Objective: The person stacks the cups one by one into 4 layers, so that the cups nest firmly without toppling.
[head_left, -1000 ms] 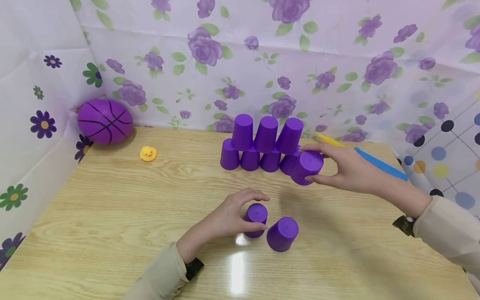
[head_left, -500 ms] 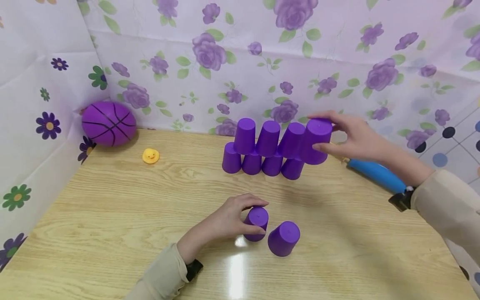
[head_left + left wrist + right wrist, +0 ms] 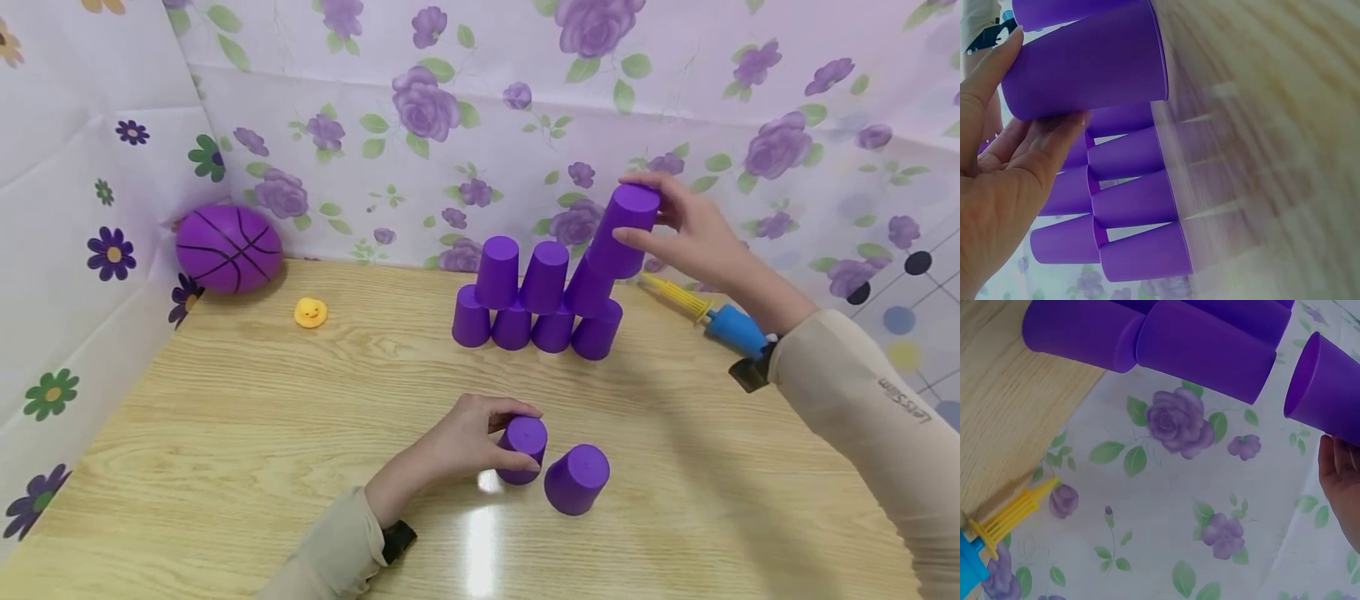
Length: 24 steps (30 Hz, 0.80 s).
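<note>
My right hand (image 3: 686, 223) holds an upside-down purple cup (image 3: 624, 233) by its sides, thumb in front and fingers behind. It hangs over the right end of the cup stack; in the right wrist view a gap shows between this cup (image 3: 1329, 387) and the upper row. The stack has a bottom row (image 3: 471, 318) of several inverted cups, with three more in an upper row (image 3: 498, 275) bridging them. Nearer the front, my left hand (image 3: 468, 437) curls its thumb and fingers round another inverted cup (image 3: 522, 446). Right beside it stands a second loose cup (image 3: 576, 481).
A purple ball with black lines (image 3: 228, 248) rests in the back left corner, with a yellow toy duck (image 3: 311, 312) nearby. At the right, a blue and yellow hand pump (image 3: 731, 325) lies partly under the right forearm. Flowered cloth (image 3: 337, 192) hangs behind the wooden table.
My right hand has raised its cup from beside the bottom row to above the upper row's right end. My left hand has closed in on the front cup, which has stayed put.
</note>
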Each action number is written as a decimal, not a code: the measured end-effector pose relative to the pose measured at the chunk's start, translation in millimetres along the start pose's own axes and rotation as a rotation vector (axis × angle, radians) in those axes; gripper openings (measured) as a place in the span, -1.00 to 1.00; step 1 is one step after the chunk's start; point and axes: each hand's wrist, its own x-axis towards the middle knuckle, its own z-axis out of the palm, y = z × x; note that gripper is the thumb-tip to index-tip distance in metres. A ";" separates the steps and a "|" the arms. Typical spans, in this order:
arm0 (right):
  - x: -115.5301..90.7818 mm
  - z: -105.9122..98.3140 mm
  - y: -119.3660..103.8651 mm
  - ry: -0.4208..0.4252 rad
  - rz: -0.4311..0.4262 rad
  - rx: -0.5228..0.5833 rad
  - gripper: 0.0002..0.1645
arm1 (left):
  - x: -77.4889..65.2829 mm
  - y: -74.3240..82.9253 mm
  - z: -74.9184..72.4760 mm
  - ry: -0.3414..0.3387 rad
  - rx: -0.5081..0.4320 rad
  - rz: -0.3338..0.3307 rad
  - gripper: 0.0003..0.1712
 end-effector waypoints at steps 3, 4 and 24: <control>7.2 2.5 -0.4 0.019 0.024 0.020 -0.29 | 1.2 -0.5 -0.2 -0.005 -0.016 -0.012 -0.38; 9.7 3.7 -0.2 0.025 0.030 0.032 -0.29 | 1.5 -0.6 -0.5 -0.006 -0.016 -0.014 -0.38; 41.5 43.2 3.9 0.071 0.075 0.183 -0.23 | 0.9 0.5 2.6 0.010 -0.011 -0.013 -0.38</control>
